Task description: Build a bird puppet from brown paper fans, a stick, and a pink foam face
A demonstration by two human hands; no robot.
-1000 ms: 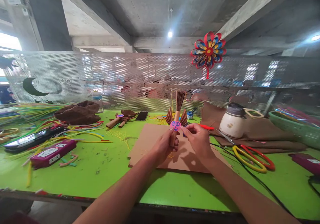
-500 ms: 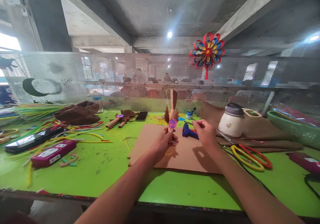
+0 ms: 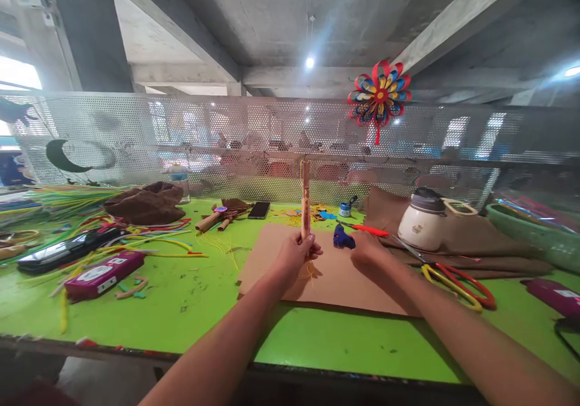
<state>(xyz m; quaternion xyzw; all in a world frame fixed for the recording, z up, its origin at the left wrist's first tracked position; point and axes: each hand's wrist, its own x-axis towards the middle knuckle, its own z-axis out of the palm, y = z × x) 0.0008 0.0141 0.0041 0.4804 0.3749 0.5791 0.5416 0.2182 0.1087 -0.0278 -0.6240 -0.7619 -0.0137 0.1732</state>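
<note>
Upright in my left hand (image 3: 301,249) is a narrow brown paper roll figure (image 3: 305,203), gripped near its lower end. A thin yellow cord loops beside its top, and its pink face piece is out of sight. My right hand (image 3: 366,248) is closed around the rear of a blue glue gun (image 3: 343,237) at the right part of a cardboard sheet (image 3: 272,255); the fingers are partly hidden. Just behind that hand lies a thin tool with a red handle (image 3: 372,231).
Scissors with red and yellow handles (image 3: 466,285) lie right, before a cream jug (image 3: 421,219) and brown cloth. Another paper figure (image 3: 220,214) and a phone (image 3: 258,210) are behind left. A purple box (image 3: 105,274) and colored cords lie far left.
My right hand has let go of the thin red-handled tool and taken hold of the glue gun. My left hand has turned the paper figure, so its pink face no longer shows.
</note>
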